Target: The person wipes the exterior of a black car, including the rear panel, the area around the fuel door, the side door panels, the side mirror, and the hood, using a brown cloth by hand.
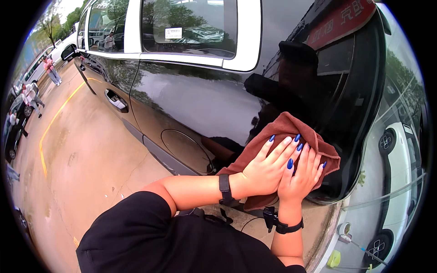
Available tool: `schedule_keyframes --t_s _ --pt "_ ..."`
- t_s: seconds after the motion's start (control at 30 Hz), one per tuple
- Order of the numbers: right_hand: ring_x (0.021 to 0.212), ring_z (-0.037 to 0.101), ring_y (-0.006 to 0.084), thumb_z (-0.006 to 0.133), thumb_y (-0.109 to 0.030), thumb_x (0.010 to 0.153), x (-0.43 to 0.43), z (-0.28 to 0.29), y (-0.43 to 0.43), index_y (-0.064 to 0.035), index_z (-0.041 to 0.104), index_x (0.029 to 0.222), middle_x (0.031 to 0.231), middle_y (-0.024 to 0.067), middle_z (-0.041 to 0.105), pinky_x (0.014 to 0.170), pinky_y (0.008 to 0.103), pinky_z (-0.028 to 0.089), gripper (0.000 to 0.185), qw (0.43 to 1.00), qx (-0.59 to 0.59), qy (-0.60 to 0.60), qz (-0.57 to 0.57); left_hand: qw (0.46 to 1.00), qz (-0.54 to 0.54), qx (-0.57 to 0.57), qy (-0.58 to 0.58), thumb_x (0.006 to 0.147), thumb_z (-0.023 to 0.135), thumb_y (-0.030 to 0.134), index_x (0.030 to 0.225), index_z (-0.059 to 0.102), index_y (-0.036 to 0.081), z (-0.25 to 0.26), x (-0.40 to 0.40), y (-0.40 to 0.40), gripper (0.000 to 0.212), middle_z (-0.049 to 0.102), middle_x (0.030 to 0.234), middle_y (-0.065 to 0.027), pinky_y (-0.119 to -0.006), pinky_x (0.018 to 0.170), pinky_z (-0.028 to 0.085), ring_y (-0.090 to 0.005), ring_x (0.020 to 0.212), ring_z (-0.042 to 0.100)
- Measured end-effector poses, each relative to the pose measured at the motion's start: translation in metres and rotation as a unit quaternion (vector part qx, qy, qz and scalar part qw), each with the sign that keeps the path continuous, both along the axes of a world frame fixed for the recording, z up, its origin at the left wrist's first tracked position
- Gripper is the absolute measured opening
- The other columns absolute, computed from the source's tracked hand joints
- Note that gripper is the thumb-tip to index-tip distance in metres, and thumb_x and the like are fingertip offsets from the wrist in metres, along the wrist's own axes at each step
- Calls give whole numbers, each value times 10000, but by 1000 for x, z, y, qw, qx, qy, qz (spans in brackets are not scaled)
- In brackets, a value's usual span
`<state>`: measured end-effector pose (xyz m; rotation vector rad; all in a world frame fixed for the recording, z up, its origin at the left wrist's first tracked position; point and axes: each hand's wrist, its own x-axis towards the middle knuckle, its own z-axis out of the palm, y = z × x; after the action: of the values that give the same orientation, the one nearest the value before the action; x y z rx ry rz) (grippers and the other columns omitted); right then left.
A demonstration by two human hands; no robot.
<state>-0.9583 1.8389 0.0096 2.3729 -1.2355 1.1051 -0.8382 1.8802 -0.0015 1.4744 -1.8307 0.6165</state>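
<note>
A brown microfiber cloth (263,145) lies against the glossy black rear side panel (191,99) of a car, with its corners loosely draped. My left hand (268,167) is pressed flat on the cloth, its fingers stretched upward. Close beside it, my right hand (302,170) also presses the cloth, and its thumb touches or nearly touches the left hand. Both hands have long blue nails, though one left nail looks pale. The panel beneath the cloth is hidden. To the left of the hands is the round fuel flap (186,150).
A door handle (116,101) and side mirror (69,53) stand out on the left. At the right, a white car (397,191) shows behind glass, with a long-handled tool (360,247) near it. People (51,70) stand near parked cars across the pavement.
</note>
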Motion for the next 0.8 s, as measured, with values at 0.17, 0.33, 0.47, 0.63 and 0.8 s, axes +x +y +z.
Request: schedule_keyframes --t_s 0.17,0.33,0.47,0.63,0.8 --pt "1305 407 414 420 -381 906 -12 -1 0 29 485 1337 1365 218 493 1099 555 187 598 1000 -18 5 0 1000 -7 -10 9 904 449 256 1338 510 67 -6 -14 -5 477 469 1422 -104 -474 1118 214 -238 1346 403" --pt "1260 431 428 408 -395 916 4 2 2 49 477 1324 1322 237 506 1091 553 204 607 999 -35 9 -11 999 -45 7 16 896 485 235 1346 502 68 -4 2 -2 480 458 1434 -89 -464 1111 227 -232 1360 383" --pt "1250 434 430 404 -403 920 31 2 8 60 468 1325 1318 247 502 1088 553 210 618 999 -41 14 -6 997 -61 11 36 889 485 223 1330 515 55 -8 28 3 473 432 1453 -96 -459 1115 224 -229 1382 349" --pt "1276 416 437 403 -401 924 95 7 20 68 463 1323 1339 255 487 1092 561 203 619 999 -39 29 4 996 -59 -18 58 891 485 221 1314 534 57 -8 92 17 455 475 1416 -100 -457 1107 242 -234 1360 385" --pt "1248 437 444 437 -394 914 195 15 45 75 472 1306 1329 254 493 1080 567 221 612 996 -56 66 23 996 -22 -39 79 916 462 233 1304 552 73 -5 189 45 429 505 1398 -82 -448 1104 248 -219 1322 437"
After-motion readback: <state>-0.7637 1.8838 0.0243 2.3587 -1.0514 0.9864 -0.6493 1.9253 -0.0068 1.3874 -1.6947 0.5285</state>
